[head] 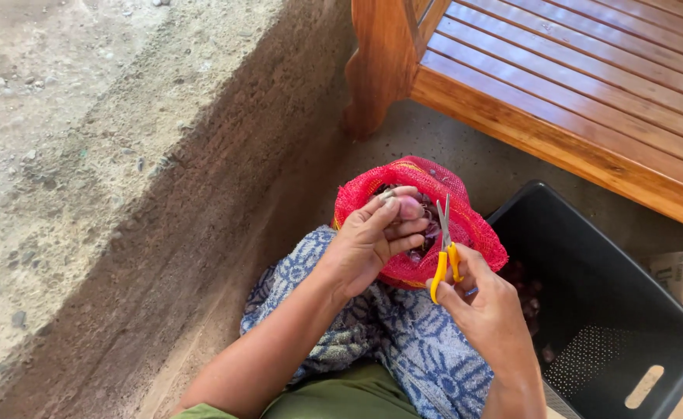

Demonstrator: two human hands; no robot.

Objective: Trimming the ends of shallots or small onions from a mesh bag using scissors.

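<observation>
1. We see the left hand (369, 240) raised over the open mouth of a red mesh sack (466, 225), its fingers (403, 226) curled closed round a small purplish onion (410, 207) pinched between thumb and fingertips.
2. The onion sits at the top of that grip, just above the sack's opening, with more dark reddish bulbs showing inside the sack beneath it.
3. The right hand (487, 306) holds a pair of yellow-handled scissors (444, 252); its fingers are closed through and about the handles, and the blades point upward beside the onion, close together as far as we can tell.
4. The blade tips stand just beside the onion on its right; we cannot tell whether they touch it.
5. The sack rests on a blue and white patterned cloth (411, 341) spread across the person's lap, at the cloth's far edge.
6. A black plastic basket (613, 310) stands on the floor just to the right of the sack, with a few dark bulbs lying in its near left corner.
7. A slatted wooden bench (574, 85) stands beyond the sack and basket, one leg near the sack's far side.
8. A sandy concrete step (124, 155) runs along the left.
</observation>
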